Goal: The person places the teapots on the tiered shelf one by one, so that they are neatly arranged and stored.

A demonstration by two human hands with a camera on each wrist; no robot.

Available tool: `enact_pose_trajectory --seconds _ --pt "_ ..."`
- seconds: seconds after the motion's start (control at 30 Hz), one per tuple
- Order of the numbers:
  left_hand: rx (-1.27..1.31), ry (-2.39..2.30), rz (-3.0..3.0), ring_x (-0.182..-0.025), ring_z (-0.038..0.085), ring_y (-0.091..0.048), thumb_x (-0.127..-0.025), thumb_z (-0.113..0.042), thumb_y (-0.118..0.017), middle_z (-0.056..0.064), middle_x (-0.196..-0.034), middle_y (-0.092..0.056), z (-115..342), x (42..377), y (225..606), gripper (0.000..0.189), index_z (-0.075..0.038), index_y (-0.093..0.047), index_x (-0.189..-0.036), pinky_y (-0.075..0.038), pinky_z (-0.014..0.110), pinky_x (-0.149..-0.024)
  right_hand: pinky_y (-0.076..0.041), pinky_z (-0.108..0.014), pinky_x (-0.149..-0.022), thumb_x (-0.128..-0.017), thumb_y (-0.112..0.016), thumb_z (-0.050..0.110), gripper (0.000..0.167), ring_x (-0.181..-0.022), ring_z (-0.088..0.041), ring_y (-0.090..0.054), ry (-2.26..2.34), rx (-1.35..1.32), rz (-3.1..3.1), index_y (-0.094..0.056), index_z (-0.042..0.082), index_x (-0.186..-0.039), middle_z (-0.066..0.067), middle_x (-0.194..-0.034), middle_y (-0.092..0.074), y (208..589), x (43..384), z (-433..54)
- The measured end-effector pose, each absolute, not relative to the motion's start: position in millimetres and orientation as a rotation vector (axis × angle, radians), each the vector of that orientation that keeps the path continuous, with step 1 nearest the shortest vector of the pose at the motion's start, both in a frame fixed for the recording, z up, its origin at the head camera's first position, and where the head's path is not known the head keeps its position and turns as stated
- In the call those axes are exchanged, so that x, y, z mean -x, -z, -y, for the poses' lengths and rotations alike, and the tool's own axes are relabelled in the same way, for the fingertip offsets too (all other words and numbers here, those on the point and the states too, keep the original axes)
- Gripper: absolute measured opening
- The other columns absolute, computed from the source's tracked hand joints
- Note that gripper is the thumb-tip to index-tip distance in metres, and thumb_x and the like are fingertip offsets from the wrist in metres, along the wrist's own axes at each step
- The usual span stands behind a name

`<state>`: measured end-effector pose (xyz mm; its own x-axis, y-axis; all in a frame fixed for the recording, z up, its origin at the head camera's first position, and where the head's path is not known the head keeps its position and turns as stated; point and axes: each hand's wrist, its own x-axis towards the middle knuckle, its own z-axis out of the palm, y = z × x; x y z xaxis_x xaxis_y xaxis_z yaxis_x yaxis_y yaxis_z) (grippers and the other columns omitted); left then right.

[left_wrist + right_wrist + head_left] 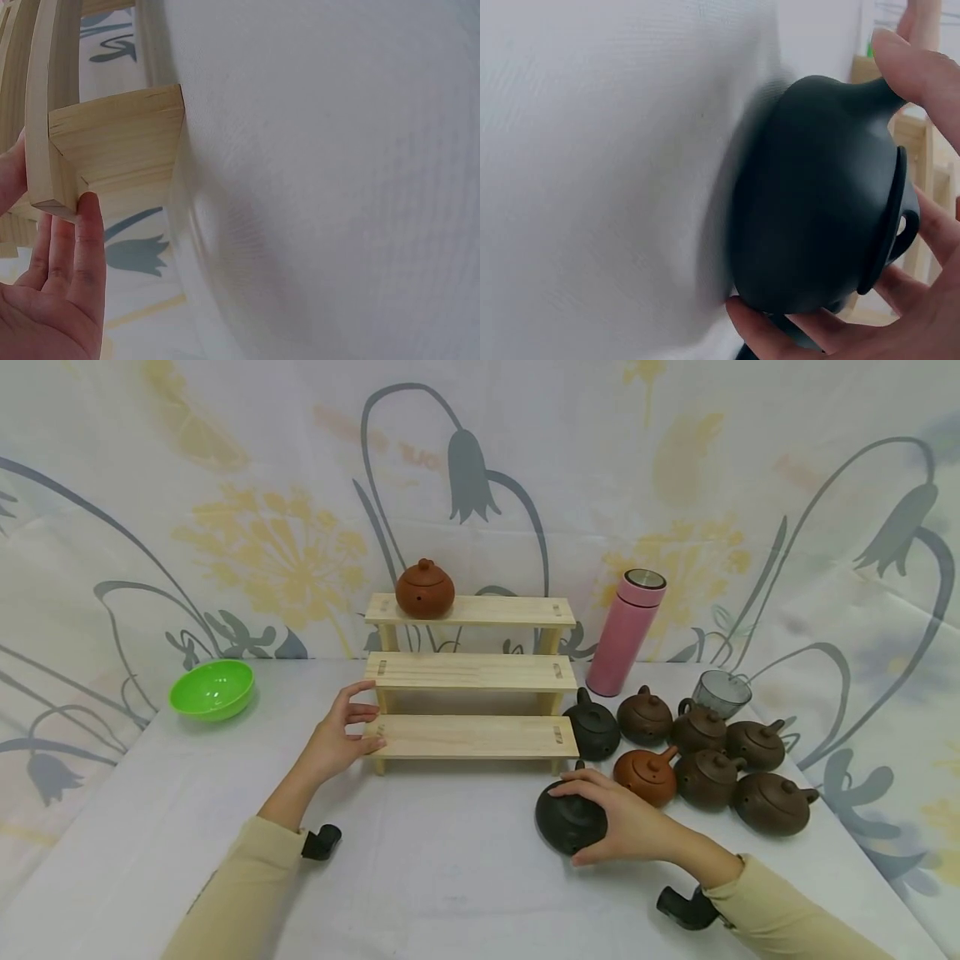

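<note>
My right hand (630, 818) grips a black teapot (562, 820) low over the white table, in front of the right end of a three-step wooden shelf (472, 737). In the right wrist view the thumb lies by the spout of the black teapot (810, 202), and other fingers reach around its far side and lid. At the lowest step's left end is my left hand (335, 739). The left wrist view shows its thumb and fingers on opposite sides of the board (56, 172). A reddish-brown teapot (425, 591) stands on the top step's left part.
Right of the shelf are another black teapot (592, 728), an orange-brown teapot (647, 777) and several dark brown teapots (775, 802). A glass cup (722, 693) and a pink flask (626, 633) stand behind them. A green bowl (212, 691) sits at the back left.
</note>
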<state>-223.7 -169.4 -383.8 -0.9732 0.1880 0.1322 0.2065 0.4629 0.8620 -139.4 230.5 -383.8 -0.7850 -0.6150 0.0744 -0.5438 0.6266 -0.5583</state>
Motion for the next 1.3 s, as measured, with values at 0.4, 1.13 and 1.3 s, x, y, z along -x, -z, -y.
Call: enact_pose_trajectory --seconds 0.4,1.13,1.3 --pt "0.36 1.579 2.669 -0.118 0.035 -0.047 -0.078 0.002 -0.072 0.023 -0.123 -0.051 171 224 385 0.082 -0.019 -0.025 -0.143 -0.043 0.051 -0.09 -0.042 -0.052 -0.088 -0.063 -0.084 0.043 0.068 -0.12 -0.037 -0.041 0.879 0.93 -2.712 -0.058 0.022 -0.123 -0.012 -0.131 -0.044 384 143 -228" --pt "0.345 1.585 2.685 -0.119 0.035 -0.045 -0.079 0.002 -0.072 0.023 -0.124 -0.05 170 224 384 0.083 -0.019 -0.024 -0.143 -0.042 0.051 -0.092 -0.045 -0.044 -0.086 -0.063 -0.085 0.04 0.062 -0.109 -0.024 -0.048 0.898 1.018 -2.689 -0.06 0.027 -0.117 0.0 -0.125 -0.044 355 145 -220" --pt "0.347 1.581 2.685 -0.119 0.035 -0.046 -0.079 0.001 -0.071 0.023 -0.124 -0.05 170 224 384 0.082 -0.019 -0.024 -0.143 -0.042 0.051 -0.092 -0.043 -0.046 -0.087 -0.063 -0.084 0.042 0.061 -0.114 -0.024 -0.044 0.908 1.032 -2.667 -0.06 0.028 -0.117 -0.002 -0.127 -0.044 338 150 -215"
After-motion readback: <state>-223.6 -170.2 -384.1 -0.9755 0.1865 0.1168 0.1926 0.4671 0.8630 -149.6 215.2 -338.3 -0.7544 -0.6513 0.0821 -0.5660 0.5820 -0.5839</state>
